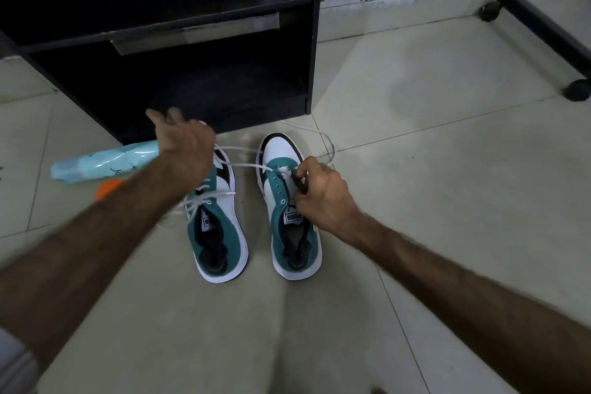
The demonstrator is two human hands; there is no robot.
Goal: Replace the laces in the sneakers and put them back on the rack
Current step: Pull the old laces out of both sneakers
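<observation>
On the tiled floor [415, 137] I see my right hand [323, 195] pinching the right sneaker [284, 201] tongue; my left hand [185, 144] pulls the white lace [246, 166] leftward, its grip hidden from me.

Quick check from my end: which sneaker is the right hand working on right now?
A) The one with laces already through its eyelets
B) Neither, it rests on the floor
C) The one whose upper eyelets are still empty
C: the right hand pinches at the tongue area of the right sneaker, whose upper eyelets sit empty, while the left sneaker already carries a white lace.
</observation>
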